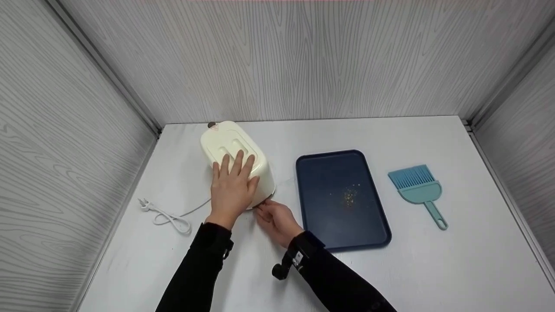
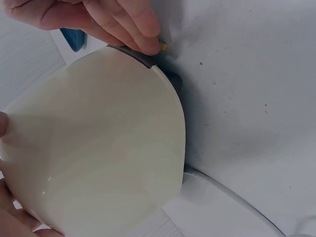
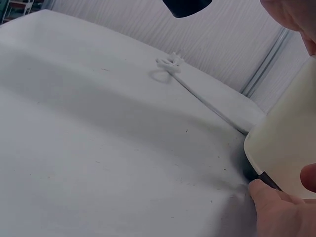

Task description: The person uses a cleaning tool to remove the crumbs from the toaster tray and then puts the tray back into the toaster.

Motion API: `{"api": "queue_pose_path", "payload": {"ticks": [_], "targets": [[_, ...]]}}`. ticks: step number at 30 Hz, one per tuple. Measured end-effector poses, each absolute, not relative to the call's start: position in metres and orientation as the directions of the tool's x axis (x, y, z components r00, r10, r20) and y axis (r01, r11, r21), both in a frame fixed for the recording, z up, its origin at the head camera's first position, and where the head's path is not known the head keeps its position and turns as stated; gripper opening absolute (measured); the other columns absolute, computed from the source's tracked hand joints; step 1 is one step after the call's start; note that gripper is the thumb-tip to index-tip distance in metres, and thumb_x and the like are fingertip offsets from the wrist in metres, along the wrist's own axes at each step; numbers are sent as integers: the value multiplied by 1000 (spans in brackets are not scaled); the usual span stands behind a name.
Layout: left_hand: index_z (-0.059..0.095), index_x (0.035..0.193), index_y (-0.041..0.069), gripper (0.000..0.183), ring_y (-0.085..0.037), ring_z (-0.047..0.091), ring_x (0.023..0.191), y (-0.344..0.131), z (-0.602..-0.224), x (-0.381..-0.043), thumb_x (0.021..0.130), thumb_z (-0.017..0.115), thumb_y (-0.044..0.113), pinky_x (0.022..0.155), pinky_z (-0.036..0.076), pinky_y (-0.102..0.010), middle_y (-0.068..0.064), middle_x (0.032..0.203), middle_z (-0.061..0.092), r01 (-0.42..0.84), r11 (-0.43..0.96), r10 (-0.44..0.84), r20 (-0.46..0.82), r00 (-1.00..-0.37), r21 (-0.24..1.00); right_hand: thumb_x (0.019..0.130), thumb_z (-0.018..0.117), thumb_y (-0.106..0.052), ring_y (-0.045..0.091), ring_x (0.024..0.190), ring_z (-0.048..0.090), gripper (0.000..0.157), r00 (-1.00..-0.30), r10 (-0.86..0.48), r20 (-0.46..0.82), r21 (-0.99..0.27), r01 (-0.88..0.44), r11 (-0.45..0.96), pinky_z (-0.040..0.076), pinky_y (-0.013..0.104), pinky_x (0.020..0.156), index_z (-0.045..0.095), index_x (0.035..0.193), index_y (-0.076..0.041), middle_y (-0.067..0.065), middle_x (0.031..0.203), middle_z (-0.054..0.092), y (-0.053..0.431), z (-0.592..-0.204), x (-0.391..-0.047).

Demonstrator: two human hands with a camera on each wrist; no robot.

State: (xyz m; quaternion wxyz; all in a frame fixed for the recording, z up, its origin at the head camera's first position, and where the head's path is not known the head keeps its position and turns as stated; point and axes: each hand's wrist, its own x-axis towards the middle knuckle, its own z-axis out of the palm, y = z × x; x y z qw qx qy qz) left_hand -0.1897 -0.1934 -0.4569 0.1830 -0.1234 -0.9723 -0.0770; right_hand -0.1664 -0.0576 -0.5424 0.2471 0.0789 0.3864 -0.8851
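A cream two-slot toaster (image 1: 260,182) stands at an angle on the table. My left hand (image 1: 232,190) lies palm down on its top, fingers spread near the slots. Low at the toaster's near end is my right hand (image 1: 277,221). In the left wrist view its fingertips meet a dark strip (image 2: 133,55) at the bottom edge, with a small yellow crumb (image 2: 163,46) beside them. The right wrist view shows the thumb (image 3: 309,177) apart from those fingers; I cannot tell whether they grip the strip.
Right of the toaster lies a dark blue tray (image 1: 334,173) with brownish crumbs (image 1: 350,197) on it. Farther right is a teal brush clipped into a small dustpan (image 1: 419,193). A white cord (image 1: 175,219) with its plug lies at left. Grey wood-grain panels (image 1: 303,60) enclose the table.
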Motion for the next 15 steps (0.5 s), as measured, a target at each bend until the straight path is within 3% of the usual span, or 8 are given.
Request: {"api": "queue_pose_path", "payload": {"ticks": [2, 4, 8, 11, 15], "targets": [[48, 156, 18, 56, -46, 32, 149, -193, -457, -189, 105, 55, 41, 122, 20, -65, -13, 162, 41, 260, 960, 210, 353, -912, 100, 98, 38, 10, 26, 150, 29, 66, -858, -364, -363, -652, 513, -558, 24, 39, 125, 14, 160, 10, 26, 163, 27, -54, -542, -165], [47, 156, 19, 56, -45, 32, 150, -193, -456, -189, 106, 55, 41, 123, 19, -64, -12, 163, 40, 255, 962, 208, 341, -917, 98, 101, 42, 6, 25, 143, 39, 64, -852, -348, -391, -660, 523, -539, 28, 39, 123, 15, 159, 11, 26, 151, 42, -50, -539, -163], [46, 157, 19, 56, -45, 32, 150, -194, -455, -189, 106, 54, 42, 123, 19, -64, -12, 163, 40, 251, 964, 208, 333, -920, 91, 104, 48, 0, 27, 142, 46, 60, -841, -305, -446, -685, 541, -488, 37, 38, 119, 21, 158, 12, 28, 146, 49, -37, -531, -159], [45, 157, 20, 57, -44, 32, 150, -194, -453, -190, 106, 53, 43, 123, 19, -64, -11, 164, 39, 247, 966, 210, 319, -924, 81, 105, 49, -2, 33, 147, 41, 57, -839, -275, -469, -715, 544, -440, 40, 38, 117, 28, 156, 11, 29, 157, 40, -26, -526, -159], [44, 158, 20, 57, -44, 31, 150, -195, -453, -189, 107, 52, 44, 123, 19, -64, -11, 164, 38, 244, 967, 211, 296, -931, 77, 105, 50, -2, 35, 145, 45, 53, -857, -233, -459, -762, 515, -393, 42, 38, 116, 33, 154, 10, 30, 154, 43, -5, -523, -161]]}}
